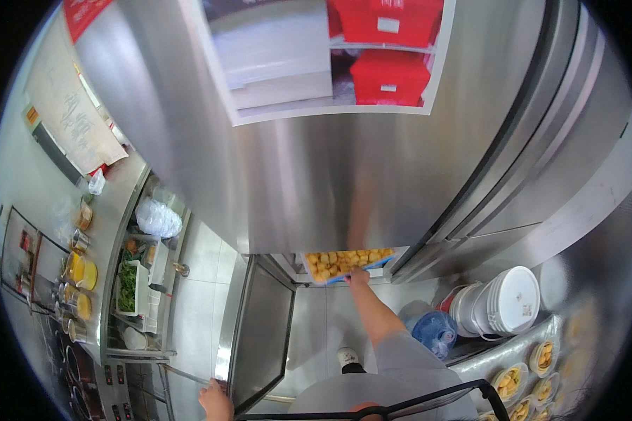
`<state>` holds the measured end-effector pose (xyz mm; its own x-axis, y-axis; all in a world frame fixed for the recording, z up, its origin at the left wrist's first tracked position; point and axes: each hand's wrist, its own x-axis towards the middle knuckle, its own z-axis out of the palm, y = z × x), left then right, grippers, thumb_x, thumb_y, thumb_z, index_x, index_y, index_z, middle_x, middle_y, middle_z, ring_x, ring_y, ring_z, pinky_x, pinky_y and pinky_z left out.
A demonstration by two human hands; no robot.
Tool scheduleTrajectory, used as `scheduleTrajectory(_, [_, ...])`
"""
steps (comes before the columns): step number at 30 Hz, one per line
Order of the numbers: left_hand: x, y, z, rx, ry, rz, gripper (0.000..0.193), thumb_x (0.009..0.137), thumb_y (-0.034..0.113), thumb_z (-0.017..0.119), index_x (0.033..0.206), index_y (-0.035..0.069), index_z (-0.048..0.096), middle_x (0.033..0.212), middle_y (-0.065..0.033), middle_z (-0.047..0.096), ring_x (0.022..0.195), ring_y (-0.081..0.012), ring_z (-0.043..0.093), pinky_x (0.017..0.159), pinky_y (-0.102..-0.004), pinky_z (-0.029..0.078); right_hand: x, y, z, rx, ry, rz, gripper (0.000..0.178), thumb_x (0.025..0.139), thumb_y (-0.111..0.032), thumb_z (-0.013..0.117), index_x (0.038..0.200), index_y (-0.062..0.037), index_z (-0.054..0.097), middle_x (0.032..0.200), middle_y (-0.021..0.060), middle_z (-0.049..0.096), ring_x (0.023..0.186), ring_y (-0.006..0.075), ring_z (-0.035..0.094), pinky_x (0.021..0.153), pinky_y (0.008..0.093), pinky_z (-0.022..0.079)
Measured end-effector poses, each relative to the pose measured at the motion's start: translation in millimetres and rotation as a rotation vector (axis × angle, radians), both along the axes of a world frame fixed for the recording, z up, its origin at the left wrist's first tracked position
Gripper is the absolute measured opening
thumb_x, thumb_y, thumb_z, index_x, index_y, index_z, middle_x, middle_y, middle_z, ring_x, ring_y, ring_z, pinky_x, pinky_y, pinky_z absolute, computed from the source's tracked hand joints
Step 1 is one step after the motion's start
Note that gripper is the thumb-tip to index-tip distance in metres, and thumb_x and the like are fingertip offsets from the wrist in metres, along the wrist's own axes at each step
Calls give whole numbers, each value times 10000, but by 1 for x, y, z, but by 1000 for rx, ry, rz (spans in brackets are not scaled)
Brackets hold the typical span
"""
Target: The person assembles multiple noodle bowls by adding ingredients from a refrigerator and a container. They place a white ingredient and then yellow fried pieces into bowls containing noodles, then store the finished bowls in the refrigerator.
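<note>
My right hand [359, 276] reaches into the lower compartment of a steel fridge, its fingers closed on the near rim of a tray. Yellow-brown chunks, perhaps potato, fill the tray [321, 280], which has a blue edge. Down at the left, my left hand [216, 401] is curled at the top edge of the open lower fridge door [263, 337]; the fingertips are partly hidden. Overhead, the closed upper door [316, 182] carries a printed photo sheet [274, 63] and covers the back of the tray.
White buckets [516, 302] and a blue water jug [434, 333] stand on the floor at right. Round containers of food [510, 382] sit on a steel surface at lower right. A steel counter [116, 231] with yellow tubs [86, 274] and a bin of greens [128, 288] runs along the left.
</note>
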<state>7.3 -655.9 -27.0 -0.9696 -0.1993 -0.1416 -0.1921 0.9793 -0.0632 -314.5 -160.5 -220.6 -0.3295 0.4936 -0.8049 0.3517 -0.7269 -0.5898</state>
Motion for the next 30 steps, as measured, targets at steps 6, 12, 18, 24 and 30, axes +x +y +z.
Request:
scheduleTrajectory(6, [-29, 37, 11, -144, -275, -171, 256, 822, 190, 590, 1033, 65, 662, 1028, -174, 669, 944, -355, 635, 946, -499, 421, -52, 44, -56, -127, 422, 112, 351, 880, -161, 695, 1171, -74, 519, 939, 109, 630, 706, 214, 630, 566, 381, 575])
scheduleTrajectory(12, [19, 55, -46, -143, -299, 108, 420, 908, 313, 572, 1240, 56, 566, 1123, -151, 678, 1034, -305, 661, 971, -525, 440, 52, 41, 18, 310, 484, 399, 343, 831, -69, 727, 1103, -87, 519, 808, 34, 570, 626, 106, 523, 521, 286, 428])
scheduleTrajectory(18, [12, 166, 28, 363, -91, -137, 154, 777, 104, 585, 917, 54, 627, 736, -151, 681, 725, -389, 642, 703, -464, 492, 147, 198, 164, 1070, 570, 8, 402, 738, 55, 667, 1069, -77, 480, 918, 6, 476, 715, 97, 450, 637, 249, 409])
scheduleTrajectory(24, [4, 235, 47, 787, -137, -349, 263, 828, 89, 541, 1044, 100, 691, 794, -109, 712, 793, -333, 670, 731, -428, 530, 153, 289, 351, 1168, 436, 19, 633, 721, 6, 617, 1318, -18, 408, 749, 60, 547, 679, 169, 536, 663, 330, 468])
scheduleTrajectory(30, [-72, 330, 104, 870, -66, -721, 333, 823, 25, 527, 1130, 79, 646, 938, -130, 710, 881, -327, 670, 765, -402, 532, 115, 308, 369, 1154, 458, 289, 590, 704, -41, 649, 1250, 45, 443, 1168, 249, 618, 1090, 385, 604, 927, 425, 473])
